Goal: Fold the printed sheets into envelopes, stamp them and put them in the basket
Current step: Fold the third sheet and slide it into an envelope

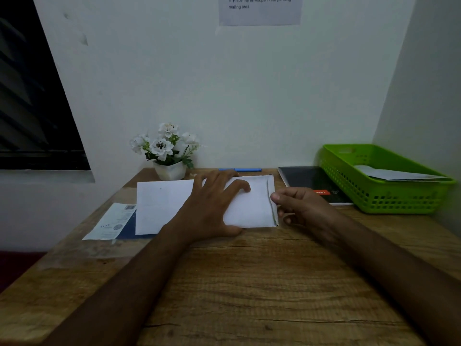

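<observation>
Smooth desk [249,283] could let the sheet [159,206] at its middle slip — my left hand [212,208] presses flat, my right hand [299,206] pinches the folded edge, so the crease may skew.

wall: white back wall [249,83], printed notice [259,11] taped near its top | window: dark window [30,96] at left (nothing visible through it) | furniture: wood-grain desk [249,283] set against back wall | light: dim

wall notice [259,11] — "4 Place the envelope in the pending mailing area"
</observation>
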Motion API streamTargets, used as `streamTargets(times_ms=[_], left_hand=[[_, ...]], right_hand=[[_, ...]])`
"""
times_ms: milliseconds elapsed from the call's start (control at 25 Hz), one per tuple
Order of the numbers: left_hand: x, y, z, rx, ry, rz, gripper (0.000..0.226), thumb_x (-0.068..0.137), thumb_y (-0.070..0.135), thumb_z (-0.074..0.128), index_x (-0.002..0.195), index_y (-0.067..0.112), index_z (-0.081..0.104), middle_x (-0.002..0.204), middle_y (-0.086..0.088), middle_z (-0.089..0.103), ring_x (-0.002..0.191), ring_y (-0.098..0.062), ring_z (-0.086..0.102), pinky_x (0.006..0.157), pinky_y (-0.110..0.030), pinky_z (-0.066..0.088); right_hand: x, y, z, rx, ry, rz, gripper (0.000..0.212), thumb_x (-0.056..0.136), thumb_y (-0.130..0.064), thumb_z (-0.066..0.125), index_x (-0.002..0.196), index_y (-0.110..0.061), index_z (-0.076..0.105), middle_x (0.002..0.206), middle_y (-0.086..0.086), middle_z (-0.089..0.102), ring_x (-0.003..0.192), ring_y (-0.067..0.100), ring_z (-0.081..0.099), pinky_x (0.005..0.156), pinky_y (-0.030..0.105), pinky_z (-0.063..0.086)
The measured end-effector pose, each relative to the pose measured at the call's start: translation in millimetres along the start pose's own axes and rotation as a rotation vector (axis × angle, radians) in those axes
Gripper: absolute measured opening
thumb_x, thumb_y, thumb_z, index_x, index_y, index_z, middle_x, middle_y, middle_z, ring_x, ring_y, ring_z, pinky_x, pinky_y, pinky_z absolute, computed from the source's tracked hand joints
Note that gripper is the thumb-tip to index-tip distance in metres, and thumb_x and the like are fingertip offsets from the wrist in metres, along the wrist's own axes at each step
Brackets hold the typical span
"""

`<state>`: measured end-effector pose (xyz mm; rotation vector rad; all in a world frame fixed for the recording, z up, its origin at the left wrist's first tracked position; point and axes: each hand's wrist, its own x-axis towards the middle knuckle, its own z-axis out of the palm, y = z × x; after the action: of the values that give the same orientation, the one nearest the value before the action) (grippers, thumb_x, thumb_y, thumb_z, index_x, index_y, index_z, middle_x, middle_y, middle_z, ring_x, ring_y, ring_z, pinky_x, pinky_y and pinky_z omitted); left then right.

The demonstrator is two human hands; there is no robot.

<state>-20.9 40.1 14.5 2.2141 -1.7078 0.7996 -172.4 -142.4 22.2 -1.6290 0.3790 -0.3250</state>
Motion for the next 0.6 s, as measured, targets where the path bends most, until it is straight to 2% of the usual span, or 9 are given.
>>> streamTargets(times_ms=[160, 320, 400, 520, 600], left_hand=[[0.6, 0.4, 1.8, 0.031, 0.022, 0.031, 0.078, 0.062, 0.069, 0.061, 0.127, 0.032, 0.038, 0.139, -0.005, 0.039, 0.128, -0.024, 0.036, 0.101, -0.044, 0.022], [1.5, 2.8, -1.3, 0.084, 0.079, 0.085, 0.076, 0.062, 0.061, 0.066, 0.126, 0.028, 0.042, 0.136, -0.007, 0.043, 0.125, -0.025, 0.039, 0.1, -0.042, 0.019], [1.2, 5.8, -2.7, 0.136, 0.148, 0.103, 0.073, 0.061, 0.053, 0.07, 0.124, 0.026, 0.044, 0.136, -0.009, 0.044, 0.126, -0.026, 0.039, 0.103, -0.044, 0.017], [4.7, 15.7, -5.3, 0.224, 0.331, -0.019, 0.059, 0.07, 0.045, 0.068, 0.123, 0.024, 0.054, 0.142, -0.013, 0.037, 0.132, -0.028, 0.031, 0.107, -0.051, 0.015], [7.1, 21.7, -6.2, 0.19, 0.408, -0.113, 0.053, 0.073, 0.042, 0.069, 0.121, 0.022, 0.056, 0.135, -0.012, 0.039, 0.126, -0.027, 0.034, 0.101, -0.048, 0.021]], right_hand=[[-1.1, 1.4, 1.7, -0.005, 0.01, -0.065, 0.016, 0.081, -0.017, 0.072, 0.094, -0.008, 0.072, 0.072, 0.0, 0.07, 0.06, 0.01, 0.06, 0.051, 0.023, 0.047], [-1.9, 1.9, 2.6, -0.079, 0.044, -0.097, 0.017, 0.077, -0.011, 0.076, 0.093, -0.005, 0.072, 0.084, 0.011, 0.072, 0.064, 0.012, 0.065, 0.053, 0.024, 0.052], [-2.3, 1.9, 2.7, -0.076, 0.047, -0.138, 0.015, 0.075, -0.007, 0.076, 0.088, -0.001, 0.07, 0.08, 0.014, 0.071, 0.063, 0.015, 0.065, 0.054, 0.025, 0.053], [-2.9, -0.1, 3.9, 0.036, 0.105, -0.326, 0.017, 0.074, 0.004, 0.074, 0.07, -0.001, 0.059, 0.064, 0.001, 0.067, 0.059, 0.014, 0.064, 0.053, 0.028, 0.056], [-1.9, -0.6, 4.4, 0.089, 0.18, -0.442, 0.025, 0.075, 0.01, 0.072, 0.065, -0.005, 0.054, 0.059, -0.005, 0.065, 0.059, 0.011, 0.065, 0.051, 0.029, 0.057]])
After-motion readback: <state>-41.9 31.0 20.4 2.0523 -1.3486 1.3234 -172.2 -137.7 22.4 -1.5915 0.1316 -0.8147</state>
